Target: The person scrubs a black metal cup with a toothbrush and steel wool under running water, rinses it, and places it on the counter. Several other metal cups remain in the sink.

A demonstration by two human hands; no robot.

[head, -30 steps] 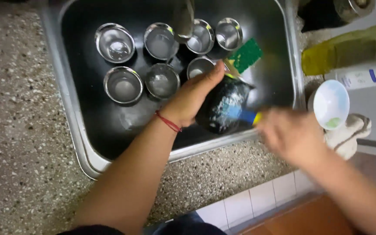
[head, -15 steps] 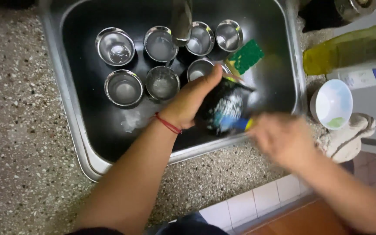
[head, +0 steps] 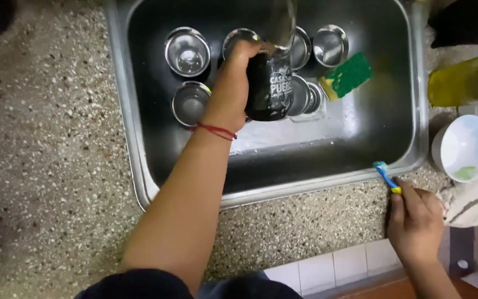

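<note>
Bare arms, thin red thread on left wrist (head: 215, 130), dark top

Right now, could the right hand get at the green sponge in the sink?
Probably yes, once freed: the right hand holds a small brush at the sink rim, and nothing stands between it and the green sponge.

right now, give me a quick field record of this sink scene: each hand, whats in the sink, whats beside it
left hand: grips dark bottle under tap
right hand: holds small blue and yellow brush at sink rim
in sink: steel cups, green and yellow sponge
beside sink: white bowl, speckled counter
</note>
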